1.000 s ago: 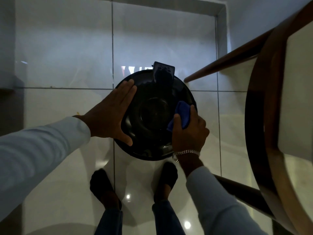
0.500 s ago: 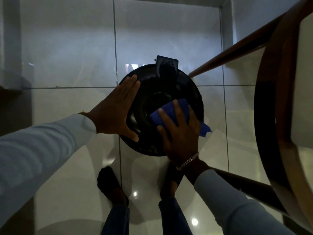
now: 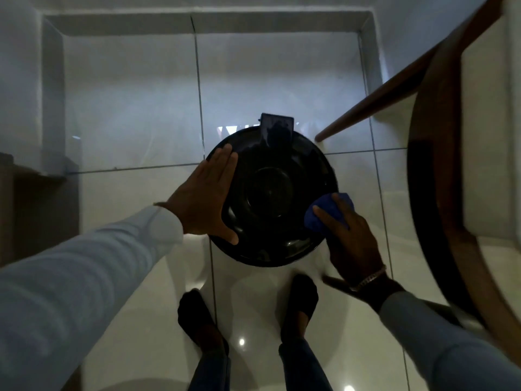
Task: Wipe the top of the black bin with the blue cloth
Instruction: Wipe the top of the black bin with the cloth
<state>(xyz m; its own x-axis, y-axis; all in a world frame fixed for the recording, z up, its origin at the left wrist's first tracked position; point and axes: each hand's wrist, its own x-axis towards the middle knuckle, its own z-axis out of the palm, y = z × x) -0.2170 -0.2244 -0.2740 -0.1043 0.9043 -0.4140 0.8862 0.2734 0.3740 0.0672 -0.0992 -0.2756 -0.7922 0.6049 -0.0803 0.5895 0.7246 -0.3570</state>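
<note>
The black bin (image 3: 270, 198) is standing on the pale tiled floor (image 3: 135, 215), close to the middle of it, just in front of the person's two dark shoes (image 3: 298, 297). Its round glossy lid is facing up, and a small flat tab is sticking out at the far edge of the lid.

The left hand (image 3: 204, 200) is lying flat and wide open on the left edge of the lid, with the fingers stretched together toward the far side and the thumb spread along the near rim. It is holding nothing.

The right hand (image 3: 349, 238) is closing its fingers over the blue cloth (image 3: 327, 213) and is pressing the bunched cloth against the right edge of the lid. A metal bracelet (image 3: 368, 279) is sitting on the right wrist.

A wooden chair (image 3: 439, 176) is standing at the right side of the floor, and one of its legs is reaching the tiles near the far right of the bin.
</note>
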